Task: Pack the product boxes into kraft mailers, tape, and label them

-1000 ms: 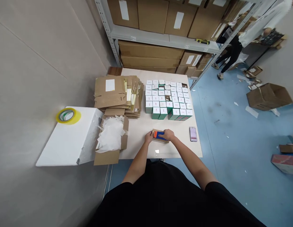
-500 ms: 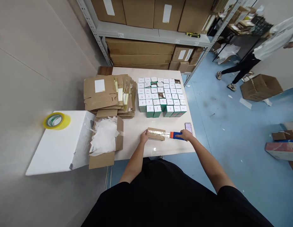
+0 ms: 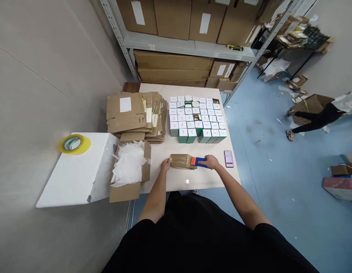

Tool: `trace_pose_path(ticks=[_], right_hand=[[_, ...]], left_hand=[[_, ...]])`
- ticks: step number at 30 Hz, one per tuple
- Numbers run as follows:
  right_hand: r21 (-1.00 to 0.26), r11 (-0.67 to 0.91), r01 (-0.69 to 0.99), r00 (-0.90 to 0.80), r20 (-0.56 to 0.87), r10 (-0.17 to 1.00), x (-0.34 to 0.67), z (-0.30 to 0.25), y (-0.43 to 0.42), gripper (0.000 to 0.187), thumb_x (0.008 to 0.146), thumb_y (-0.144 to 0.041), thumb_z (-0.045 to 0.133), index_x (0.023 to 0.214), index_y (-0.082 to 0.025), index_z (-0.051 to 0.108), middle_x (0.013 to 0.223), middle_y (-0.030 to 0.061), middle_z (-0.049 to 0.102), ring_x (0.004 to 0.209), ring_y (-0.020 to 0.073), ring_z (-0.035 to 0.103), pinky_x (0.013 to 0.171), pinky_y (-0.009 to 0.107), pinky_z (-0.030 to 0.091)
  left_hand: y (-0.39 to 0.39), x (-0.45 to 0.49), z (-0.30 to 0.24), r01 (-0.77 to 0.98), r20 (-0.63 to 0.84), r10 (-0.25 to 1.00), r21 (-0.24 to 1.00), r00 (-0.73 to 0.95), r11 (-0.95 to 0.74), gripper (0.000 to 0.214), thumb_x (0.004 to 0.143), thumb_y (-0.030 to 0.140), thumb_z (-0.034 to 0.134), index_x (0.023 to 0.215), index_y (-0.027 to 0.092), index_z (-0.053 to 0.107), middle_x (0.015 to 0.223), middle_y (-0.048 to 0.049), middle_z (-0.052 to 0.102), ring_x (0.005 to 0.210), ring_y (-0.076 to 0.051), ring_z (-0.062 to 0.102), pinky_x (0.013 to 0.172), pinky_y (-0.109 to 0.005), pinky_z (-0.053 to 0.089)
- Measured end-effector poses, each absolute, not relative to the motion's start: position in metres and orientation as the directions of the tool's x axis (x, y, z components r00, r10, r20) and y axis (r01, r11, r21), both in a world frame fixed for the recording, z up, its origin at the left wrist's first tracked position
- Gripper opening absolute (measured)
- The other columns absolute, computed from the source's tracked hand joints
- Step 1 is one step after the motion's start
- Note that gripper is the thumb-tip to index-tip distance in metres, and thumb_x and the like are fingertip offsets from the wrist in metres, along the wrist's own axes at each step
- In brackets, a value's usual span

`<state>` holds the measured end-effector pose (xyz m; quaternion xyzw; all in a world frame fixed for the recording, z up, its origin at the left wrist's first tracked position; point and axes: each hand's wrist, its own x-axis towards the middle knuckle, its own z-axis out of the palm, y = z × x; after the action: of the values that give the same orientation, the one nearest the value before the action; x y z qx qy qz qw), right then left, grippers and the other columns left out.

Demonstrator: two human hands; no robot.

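A small brown cardboard box (image 3: 180,160) lies near the front of the table, with shiny tape along its top. My left hand (image 3: 165,165) grips the left end of this box, fingers closed at its edge. In my right hand (image 3: 211,162) is a blue and orange tape dispenser (image 3: 200,162), its orange end against the right end of the box. Behind the box stand rows of white-topped green boxes (image 3: 190,135). To the right of my right hand lies a phone (image 3: 228,158).
Flattened cartons (image 3: 126,117) are piled on the table's left. An open carton (image 3: 125,192) holds white packing sheets (image 3: 129,163). A yellow tape roll (image 3: 75,144) rests on a white block (image 3: 70,170). Shelving (image 3: 176,44) stands behind. A person (image 3: 321,115) walks at the right.
My right hand has brought the tape dispenser left, onto the right end of the box, and the stretched tape between them has shortened. The person at the right has moved across the floor.
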<state>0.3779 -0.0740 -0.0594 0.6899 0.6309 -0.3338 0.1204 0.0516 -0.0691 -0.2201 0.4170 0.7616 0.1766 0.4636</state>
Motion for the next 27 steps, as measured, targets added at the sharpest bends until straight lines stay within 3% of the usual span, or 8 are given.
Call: trace_pose_path(ticks=[3,5,10,14,19,23,27], right_hand=[[-0.254,-0.156,0.955,-0.034,-0.610,0.792,0.353,-0.046,-0.067,0.055,0.084,-0.074,0.067,0.089,-0.019,0.075,0.085,0.0097,0.076,0.080,0.0242,0.073,0.058,0.027,0.041],[-0.256,-0.147,0.955,-0.040,-0.607,0.794,0.336,-0.041,-0.063,0.057,0.085,-0.076,0.065,0.090,-0.019,0.075,0.085,0.0102,0.077,0.081,0.0248,0.074,0.058,0.027,0.042],[-0.241,-0.097,0.966,-0.064,-0.582,0.811,0.284,-0.037,-0.053,0.059,0.086,-0.076,0.064,0.094,-0.018,0.076,0.098,0.0133,0.078,0.092,0.0274,0.074,0.064,0.028,0.046],[-0.204,-0.070,0.976,-0.063,-0.581,0.811,0.240,-0.029,-0.045,0.061,0.087,-0.073,0.065,0.102,-0.016,0.075,0.104,0.0168,0.077,0.098,0.0293,0.074,0.071,0.029,0.051],[-0.164,-0.027,0.986,-0.071,-0.561,0.825,0.220,-0.016,-0.035,0.054,0.087,-0.064,0.068,0.108,-0.015,0.074,0.111,0.0172,0.077,0.103,0.0298,0.073,0.075,0.029,0.052],[-0.159,-0.020,0.987,-0.080,-0.595,0.800,0.234,-0.013,-0.029,0.055,0.085,-0.064,0.070,0.108,-0.014,0.075,0.109,0.0163,0.077,0.102,0.0289,0.074,0.074,0.029,0.052],[-0.187,-0.016,0.982,-0.103,-0.607,0.788,0.248,-0.020,-0.028,0.056,0.083,-0.067,0.071,0.103,-0.015,0.075,0.106,0.0156,0.077,0.097,0.0282,0.074,0.070,0.029,0.050]], left_hand=[[-0.064,0.044,-0.214,0.469,-0.547,0.783,0.632,-0.296,0.618,0.044,0.095,0.043,0.062,0.128,0.015,0.071,0.131,-0.0175,0.072,0.124,-0.030,0.067,0.103,-0.037,0.051],[-0.064,0.045,-0.206,0.453,-0.512,0.801,0.662,-0.309,0.597,0.043,0.098,0.041,0.058,0.132,0.017,0.068,0.137,-0.0164,0.070,0.126,-0.027,0.066,0.104,-0.035,0.050],[-0.065,0.053,-0.179,0.364,-0.442,0.890,0.815,-0.115,0.451,0.050,0.099,0.058,0.053,0.128,0.021,0.070,0.128,-0.0108,0.075,0.114,-0.025,0.070,0.097,-0.032,0.052],[-0.062,0.047,-0.163,0.461,-0.491,0.866,0.749,-0.097,0.476,0.061,0.100,0.067,0.044,0.132,0.021,0.067,0.131,-0.0132,0.073,0.117,-0.030,0.068,0.096,-0.035,0.050],[-0.066,0.050,-0.155,0.608,-0.469,0.869,0.647,-0.159,0.461,0.065,0.105,0.064,0.026,0.127,0.021,0.070,0.124,-0.0147,0.076,0.115,-0.031,0.069,0.093,-0.037,0.049],[-0.076,0.068,-0.153,0.679,-0.461,0.857,0.555,-0.231,0.482,0.064,0.107,0.060,0.024,0.134,0.022,0.067,0.123,-0.0146,0.076,0.115,-0.031,0.071,0.093,-0.036,0.049],[-0.082,0.074,-0.153,0.686,-0.445,0.861,0.548,-0.246,0.479,0.061,0.108,0.059,0.024,0.136,0.023,0.066,0.122,-0.0140,0.077,0.113,-0.030,0.071,0.093,-0.036,0.049]])
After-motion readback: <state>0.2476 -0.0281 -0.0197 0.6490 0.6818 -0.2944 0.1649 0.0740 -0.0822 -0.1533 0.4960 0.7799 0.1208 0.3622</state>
